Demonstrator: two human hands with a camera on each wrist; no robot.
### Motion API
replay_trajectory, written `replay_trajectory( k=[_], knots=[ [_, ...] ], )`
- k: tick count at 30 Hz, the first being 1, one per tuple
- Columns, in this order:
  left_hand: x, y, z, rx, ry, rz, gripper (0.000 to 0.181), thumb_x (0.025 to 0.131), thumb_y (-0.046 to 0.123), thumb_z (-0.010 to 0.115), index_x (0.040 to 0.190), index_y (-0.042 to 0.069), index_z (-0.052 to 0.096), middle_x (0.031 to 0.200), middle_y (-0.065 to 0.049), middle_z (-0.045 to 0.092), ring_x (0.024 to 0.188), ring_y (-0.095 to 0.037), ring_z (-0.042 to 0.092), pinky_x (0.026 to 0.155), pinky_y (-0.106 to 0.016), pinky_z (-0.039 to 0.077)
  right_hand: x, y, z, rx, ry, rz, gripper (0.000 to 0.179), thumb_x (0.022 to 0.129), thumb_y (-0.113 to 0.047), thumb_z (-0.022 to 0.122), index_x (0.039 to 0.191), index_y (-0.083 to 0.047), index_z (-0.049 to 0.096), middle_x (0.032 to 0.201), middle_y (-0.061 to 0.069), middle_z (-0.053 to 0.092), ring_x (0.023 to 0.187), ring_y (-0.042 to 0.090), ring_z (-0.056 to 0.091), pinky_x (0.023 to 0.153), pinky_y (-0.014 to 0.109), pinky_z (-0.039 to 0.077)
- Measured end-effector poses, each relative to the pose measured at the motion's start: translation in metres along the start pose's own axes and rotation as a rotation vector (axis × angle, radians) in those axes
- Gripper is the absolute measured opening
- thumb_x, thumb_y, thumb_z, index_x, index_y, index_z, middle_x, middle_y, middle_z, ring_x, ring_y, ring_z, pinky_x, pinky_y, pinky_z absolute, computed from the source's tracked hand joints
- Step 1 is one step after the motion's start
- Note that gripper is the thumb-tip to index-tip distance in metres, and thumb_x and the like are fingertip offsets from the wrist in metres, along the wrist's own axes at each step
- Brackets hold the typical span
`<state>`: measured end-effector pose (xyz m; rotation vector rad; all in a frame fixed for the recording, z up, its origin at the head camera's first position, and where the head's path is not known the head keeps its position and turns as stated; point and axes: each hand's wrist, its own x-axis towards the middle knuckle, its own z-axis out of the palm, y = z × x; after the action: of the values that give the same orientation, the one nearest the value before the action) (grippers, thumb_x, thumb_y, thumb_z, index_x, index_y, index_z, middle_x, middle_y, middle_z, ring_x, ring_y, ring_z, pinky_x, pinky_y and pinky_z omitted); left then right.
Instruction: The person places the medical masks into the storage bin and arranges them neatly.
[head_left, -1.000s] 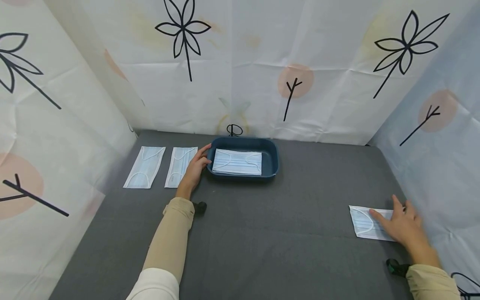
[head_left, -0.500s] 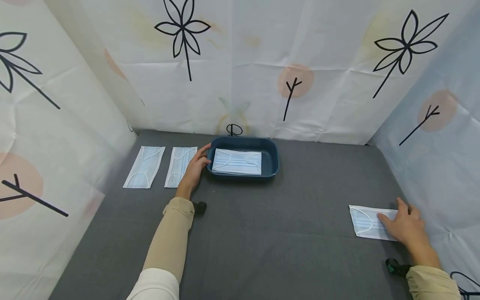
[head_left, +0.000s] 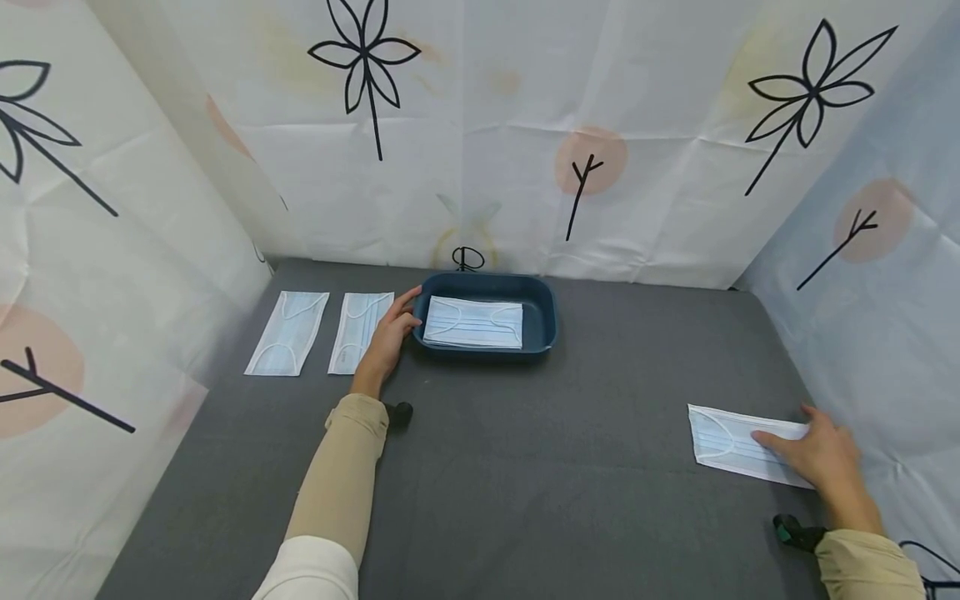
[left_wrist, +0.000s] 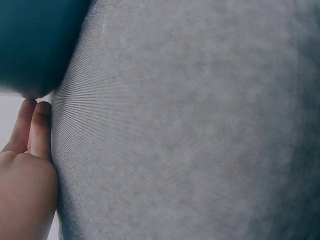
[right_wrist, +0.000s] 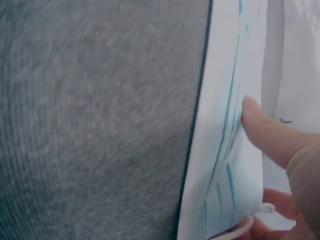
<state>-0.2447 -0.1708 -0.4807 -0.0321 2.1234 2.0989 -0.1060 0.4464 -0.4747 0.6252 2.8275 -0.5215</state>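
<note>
At the far right of the table in the head view, my right hand (head_left: 827, 457) pinches the right end of a light-blue pleated face mask (head_left: 731, 444). In the right wrist view the thumb (right_wrist: 262, 127) presses on top of the mask, with other fingers at its end beside the white ear loop (right_wrist: 242, 230). My left hand (head_left: 384, 343) rests its extended fingers against the left end of a dark blue plastic bin (head_left: 538, 321). Fingertips meet the bin wall (left_wrist: 40, 45) in the left wrist view. A stack of face masks (head_left: 474, 323) lies inside the bin.
Left of the bin lie two more face masks: an outer one (head_left: 288, 333) and an inner one (head_left: 356, 329), partly covered by the left hand. A grey cloth covers the table (head_left: 570, 467). Patterned white sheets (head_left: 517, 200) rise along the back and both sides.
The right hand has shifted slightly right and taken hold of the mask's end; the mask has moved and tilted a little. The left hand and bin have stayed put.
</note>
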Motion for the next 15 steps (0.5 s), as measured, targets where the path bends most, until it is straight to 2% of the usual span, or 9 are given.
replay_trajectory(
  k=[4, 8, 12, 15],
  knots=[
    [0.000, 0.000, 0.000, -0.006, 0.002, 0.002, 0.066, 0.096, 0.001, 0.046, 0.160, 0.014, 0.036, 0.162, -0.021, 0.035, 0.147, -0.034, 0.035, 0.124, -0.051, 0.026, 0.003, 0.003, 0.001, -0.023, 0.019, -0.035, 0.096, 0.090, -0.051, 0.067, 0.141, 0.022, 0.031, 0.134, 0.049, 0.038, 0.120, 0.064, 0.039, 0.094, 0.067, 0.032],
    [0.000, 0.000, 0.000, -0.010, -0.005, 0.005, 0.066, 0.096, 0.001, 0.046, 0.160, 0.013, 0.036, 0.161, -0.022, 0.036, 0.146, -0.035, 0.037, 0.123, -0.051, 0.027, 0.006, 0.007, 0.001, 0.011, -0.006, -0.058, 0.096, 0.092, -0.055, 0.063, 0.138, 0.024, 0.031, 0.134, 0.049, 0.038, 0.118, 0.063, 0.042, 0.095, 0.067, 0.037],
    [0.003, -0.003, 0.000, -0.018, -0.002, 0.005, 0.066, 0.096, 0.000, 0.045, 0.160, 0.013, 0.035, 0.161, -0.022, 0.035, 0.146, -0.035, 0.036, 0.124, -0.051, 0.026, 0.007, 0.009, -0.006, 0.123, -0.143, -0.081, 0.100, 0.098, -0.053, 0.054, 0.146, 0.026, 0.016, 0.143, 0.052, 0.022, 0.128, 0.064, 0.032, 0.103, 0.070, 0.034],
    [0.010, -0.014, 0.000, -0.003, 0.013, 0.021, 0.065, 0.096, 0.002, 0.045, 0.159, 0.018, 0.037, 0.161, -0.020, 0.036, 0.147, -0.034, 0.035, 0.124, -0.051, 0.025, 0.004, 0.011, -0.013, 0.223, -0.265, -0.101, 0.093, 0.103, -0.039, 0.048, 0.147, 0.027, -0.001, 0.146, 0.055, 0.007, 0.132, 0.067, 0.020, 0.106, 0.073, 0.028]
  ],
)
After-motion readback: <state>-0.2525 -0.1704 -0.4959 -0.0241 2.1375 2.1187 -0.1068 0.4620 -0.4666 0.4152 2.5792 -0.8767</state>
